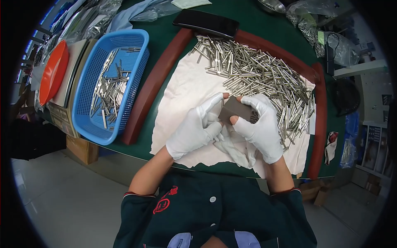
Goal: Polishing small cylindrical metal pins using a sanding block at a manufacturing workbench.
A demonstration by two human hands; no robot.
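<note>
My right hand [263,124], in a white glove with bare fingertips, is closed round a dark grey-brown rectangular block [236,110]. Its thumb presses on the near face. To the left, my left hand [197,126], gloved the same way, has its fingers curled in against the block's left side. Whatever those fingers hold is hidden. Beyond both hands, a large heap of thin shiny metal pins [264,76] spreads over a pale cloth [175,105]. A crumpled white cloth [231,151] lies below my hands.
Reddish-brown padded bars [155,89] border the pale cloth on the left, far and right sides. A blue plastic basket [142,45] with metal pins stands at the left, beside an orange-red dish [53,73]. A black phone-like device [206,22] rests on the far bar.
</note>
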